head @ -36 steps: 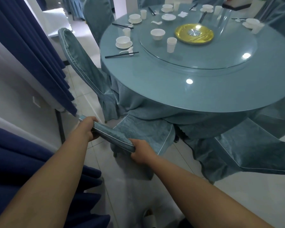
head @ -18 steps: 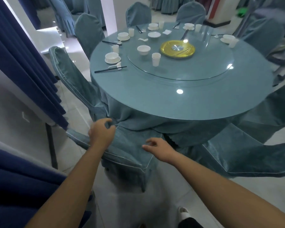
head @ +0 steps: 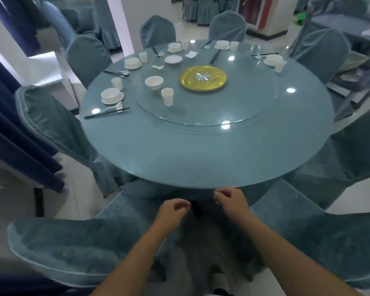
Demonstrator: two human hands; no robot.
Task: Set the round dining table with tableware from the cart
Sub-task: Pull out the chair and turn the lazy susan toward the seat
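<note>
Head view: bare left hand (head: 173, 210) and bare right hand (head: 231, 200) hovering just below near rim of round blue-grey glass-topped dining table (head: 201, 152), fingers loosely curled, grasping nothing.

Hands close together, not touching, between two blue-grey fabric-covered chairs: one at lower left (head: 73, 248), one at lower right (head: 320, 242). On table centre, round glass turntable (head: 239, 107) carrying shiny gold round plate (head: 202, 77), white ceramic bowl (head: 154, 82) and white cup (head: 167, 96). At left rim, white bowl on saucer (head: 112, 96), small white cup (head: 116, 82), black chopsticks (head: 106, 113) beside white spoon. More white place settings along far rim. Near half of tabletop bare. Grey metal cart (head: 359, 67) at far right, holding white dishes, well apart from hands.
</note>
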